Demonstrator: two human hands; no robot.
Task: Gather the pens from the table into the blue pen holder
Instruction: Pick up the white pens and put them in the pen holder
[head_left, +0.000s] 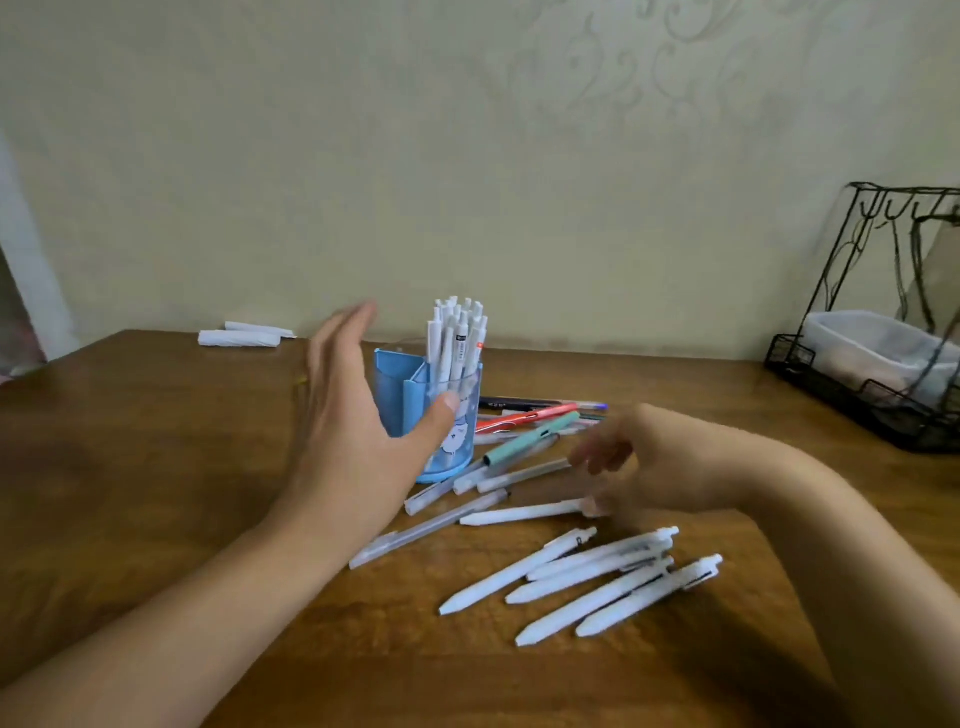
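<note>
Hazard: my open left hand (358, 415) bracing blue pen holder (441, 415); right hand (618, 467) pinching white pen (524, 513) beside it; a nudge could tip it.

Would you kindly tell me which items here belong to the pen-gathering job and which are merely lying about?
Job:
- blue plastic pen holder, already holding white pens
- loose white plastic pens on the brown wooden table
- red pen and teal pen beside the holder

Lying about:
- black wire rack holding a clear plastic tub
- white folded paper pieces
</note>
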